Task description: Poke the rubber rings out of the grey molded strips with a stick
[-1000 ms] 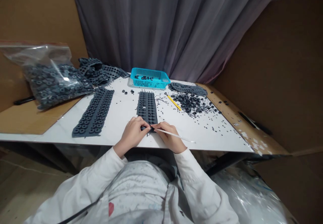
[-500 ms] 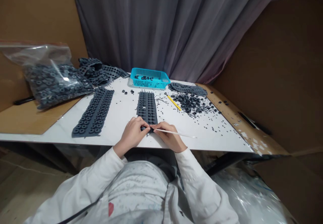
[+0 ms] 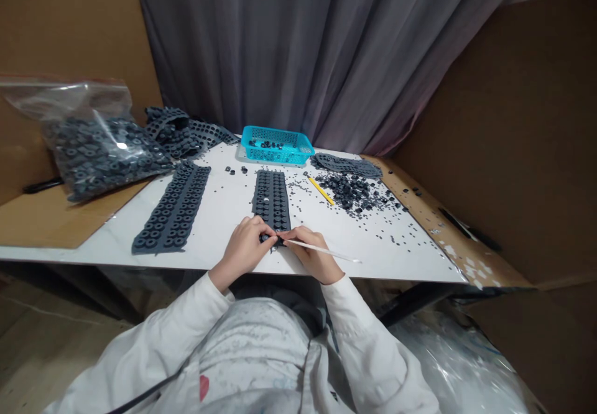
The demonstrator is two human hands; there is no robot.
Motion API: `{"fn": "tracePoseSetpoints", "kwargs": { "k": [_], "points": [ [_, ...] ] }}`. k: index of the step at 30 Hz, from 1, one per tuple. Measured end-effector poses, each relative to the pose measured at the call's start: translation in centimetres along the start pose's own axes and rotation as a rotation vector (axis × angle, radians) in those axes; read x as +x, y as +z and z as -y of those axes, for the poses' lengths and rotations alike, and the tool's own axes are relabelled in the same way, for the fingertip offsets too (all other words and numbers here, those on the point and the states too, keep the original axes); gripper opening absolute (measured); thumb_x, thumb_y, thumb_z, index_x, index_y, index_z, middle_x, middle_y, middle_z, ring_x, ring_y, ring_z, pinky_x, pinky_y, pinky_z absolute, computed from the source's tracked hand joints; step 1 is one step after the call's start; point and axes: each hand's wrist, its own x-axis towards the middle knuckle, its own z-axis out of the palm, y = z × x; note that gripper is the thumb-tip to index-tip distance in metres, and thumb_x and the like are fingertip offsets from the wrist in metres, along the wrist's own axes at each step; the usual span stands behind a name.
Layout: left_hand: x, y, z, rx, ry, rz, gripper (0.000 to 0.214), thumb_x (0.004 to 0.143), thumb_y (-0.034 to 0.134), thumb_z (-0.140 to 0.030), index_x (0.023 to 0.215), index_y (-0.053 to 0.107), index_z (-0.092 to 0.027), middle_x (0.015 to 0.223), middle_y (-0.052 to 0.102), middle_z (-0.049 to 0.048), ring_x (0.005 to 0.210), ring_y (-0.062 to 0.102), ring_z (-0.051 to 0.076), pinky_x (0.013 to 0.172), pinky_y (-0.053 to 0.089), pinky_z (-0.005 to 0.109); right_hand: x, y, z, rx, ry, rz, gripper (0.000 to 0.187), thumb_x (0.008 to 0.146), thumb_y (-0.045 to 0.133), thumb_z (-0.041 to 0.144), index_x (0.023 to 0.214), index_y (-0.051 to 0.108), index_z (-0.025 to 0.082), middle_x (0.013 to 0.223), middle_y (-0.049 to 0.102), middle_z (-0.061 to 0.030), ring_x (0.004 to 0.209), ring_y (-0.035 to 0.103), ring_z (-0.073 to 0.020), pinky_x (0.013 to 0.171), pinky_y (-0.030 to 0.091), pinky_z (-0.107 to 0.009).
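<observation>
A dark grey rubber sheet (image 3: 272, 196) with rows of round moulded pieces lies in front of me, its near end under my fingers. My left hand (image 3: 248, 243) is closed, with thumb and fingertips pinching at the sheet's near edge, where a small dark piece shows. My right hand (image 3: 313, 253) grips a thin white stick (image 3: 326, 251), its tip at the sheet beside my left fingertips and its tail pointing right. The exact contact between the fingertips is too small to make out. A tiny whitish piece (image 3: 266, 199) rests on the sheet.
Another moulded sheet (image 3: 170, 212) lies left. A plastic bag (image 3: 102, 153) of rubber pieces stands behind it, near piled sheets (image 3: 175, 131). At the back is a blue basket (image 3: 278, 153). To the right are a yellow stick (image 3: 321, 190), heaped dark pieces (image 3: 352, 191) and a folded sheet (image 3: 347, 164).
The white stick's tail has shifted slightly down and left with a small turn of my right hand. My left hand stays at the sheet's near end.
</observation>
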Motion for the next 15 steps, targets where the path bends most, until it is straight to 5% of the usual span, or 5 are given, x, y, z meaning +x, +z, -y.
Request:
{"fn": "tracePoseSetpoints", "kwargs": {
  "k": [9,15],
  "points": [
    [-0.37,-0.40,-0.28,-0.028,0.007,-0.033,0.014,0.072,0.069,-0.020,0.085,0.065,-0.021,0.087,0.059,0.0020,0.090,0.053,0.023,0.081,0.043,0.034,0.09,-0.30,-0.12,0.054,0.100,-0.240,0.012,0.084,0.064,0.030,0.083,0.070,0.019,0.086,0.070,-0.0072,0.081,0.066,-0.0194,0.074,0.053,-0.032],
    [-0.84,-0.41,-0.30,-0.008,0.037,-0.066,0.012,0.073,0.068,-0.024,0.084,0.066,-0.022,0.087,0.056,0.0025,0.091,0.053,0.023,0.082,0.043,0.036,0.13,-0.15,-0.28,0.049,-0.013,-0.133,0.017,0.085,0.064,0.033,0.090,0.073,0.020,0.082,0.071,-0.0085,0.074,0.065,-0.0183,0.067,0.052,-0.030]
  ]
}}
